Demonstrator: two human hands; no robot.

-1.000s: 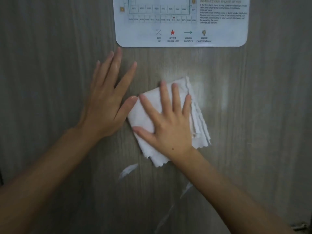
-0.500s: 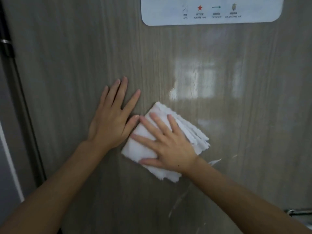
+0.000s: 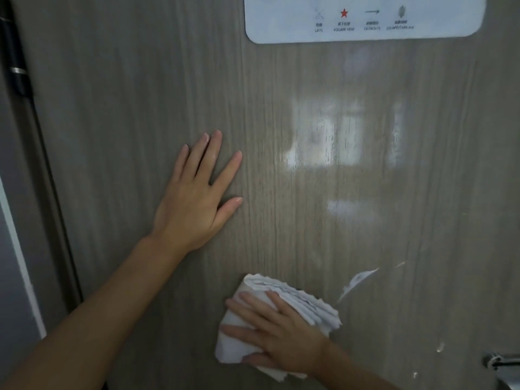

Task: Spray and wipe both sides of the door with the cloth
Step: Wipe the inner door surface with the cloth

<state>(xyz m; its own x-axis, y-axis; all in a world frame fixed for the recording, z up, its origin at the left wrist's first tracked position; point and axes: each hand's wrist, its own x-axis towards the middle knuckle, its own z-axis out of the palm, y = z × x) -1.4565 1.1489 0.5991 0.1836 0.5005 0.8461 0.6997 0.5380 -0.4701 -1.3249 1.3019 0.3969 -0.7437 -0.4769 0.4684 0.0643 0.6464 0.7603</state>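
The grey wood-grain door (image 3: 281,80) fills the head view. My left hand (image 3: 194,201) lies flat on it with fingers spread, holding nothing. Lower down, my right hand (image 3: 281,336) presses a folded white cloth (image 3: 306,302) flat against the door, fingers splayed over it. Wet sheen and streaks of spray (image 3: 357,280) glisten on the panel above and to the right of the cloth.
A white evacuation sign (image 3: 365,21) is fixed to the door at the top right. The metal door handle (image 3: 503,361) pokes in at the lower right edge. The dark hinge (image 3: 17,77) and door frame (image 3: 17,220) run down the left side.
My right hand has slid the cloth downward and to the right, away from my left hand. The left hand has stayed flat on the door.
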